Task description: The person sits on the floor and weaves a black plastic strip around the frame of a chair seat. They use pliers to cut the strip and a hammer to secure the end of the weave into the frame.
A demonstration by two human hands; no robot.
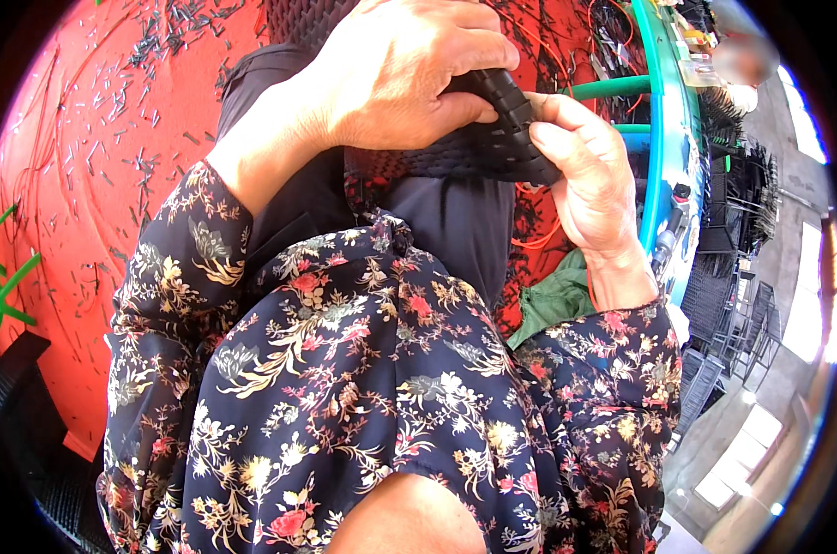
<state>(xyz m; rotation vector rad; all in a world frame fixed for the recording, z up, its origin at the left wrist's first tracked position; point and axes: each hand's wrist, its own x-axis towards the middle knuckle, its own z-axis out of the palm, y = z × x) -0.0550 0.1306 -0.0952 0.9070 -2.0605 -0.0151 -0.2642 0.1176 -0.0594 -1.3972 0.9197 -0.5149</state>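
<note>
A black woven piece of flat plastic strips (506, 138) rests over my lap, its thick edge raised between my hands. My left hand (409, 78) reaches over it from the left, with thumb and fingers closed around the upper part of that edge. Lower on the same edge, my right hand (589, 171) pinches the weave between thumb and fingers. The fingertips of both hands are partly hidden behind the woven piece. More dark weave (303, 18) shows beyond my left hand, at the top of the view.
Black strip offcuts (174, 37) lie scattered over the red floor covering (58, 185). Green cloth (557, 300) lies by my right wrist. A green and blue curved frame (656, 138) stands at right, with stacked black furniture (760, 323) and a person (746, 69) beyond. Green legs (3, 286) stand far left.
</note>
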